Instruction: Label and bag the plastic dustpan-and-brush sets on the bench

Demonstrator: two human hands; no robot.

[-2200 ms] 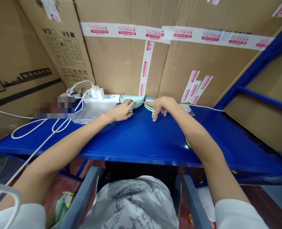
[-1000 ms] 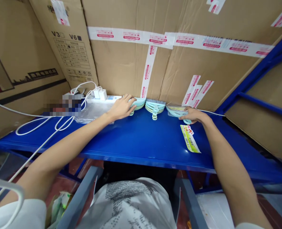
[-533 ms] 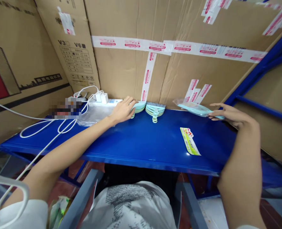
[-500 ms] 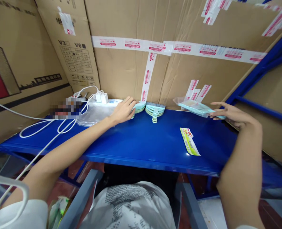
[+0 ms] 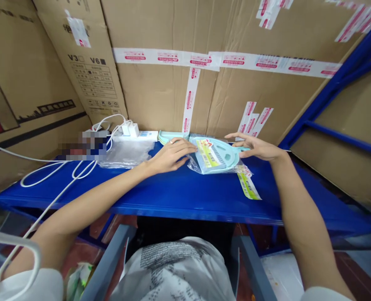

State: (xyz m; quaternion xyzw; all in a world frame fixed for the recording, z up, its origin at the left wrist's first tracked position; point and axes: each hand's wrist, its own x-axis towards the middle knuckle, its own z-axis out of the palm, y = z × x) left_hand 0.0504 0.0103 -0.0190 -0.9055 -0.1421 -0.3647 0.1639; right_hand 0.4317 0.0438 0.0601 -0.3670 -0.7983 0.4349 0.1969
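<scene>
A mint-green dustpan and brush set [image 5: 227, 154] in a clear plastic bag is held over the blue table, its handle pointing right. My right hand [image 5: 256, 148] pinches the handle end, with the index finger stretched out above it. At the bag's left end, my left hand [image 5: 174, 155] has its fingers extended and thumb apart, the fingertips at the bag's edge. A yellow-green label card [image 5: 208, 152] shows inside the bag. Another label card [image 5: 249, 186] lies on the table, partly under the bag. Behind my hands sit stacked mint-green dustpans [image 5: 169, 136] and grey-bristled brushes [image 5: 200, 136], partly hidden.
To the left lies a pile of clear plastic bags [image 5: 125, 154]. Behind it is a white power strip [image 5: 147, 136] with plugged-in chargers [image 5: 130, 129] and loose white cables [image 5: 50, 167]. Cardboard [image 5: 160, 96] walls the back of the blue table [image 5: 172, 192].
My right hand has brought the bagged dustpan and brush set leftward to the middle, label side now showing. My left hand has moved from the dustpan stack toward the bag.
</scene>
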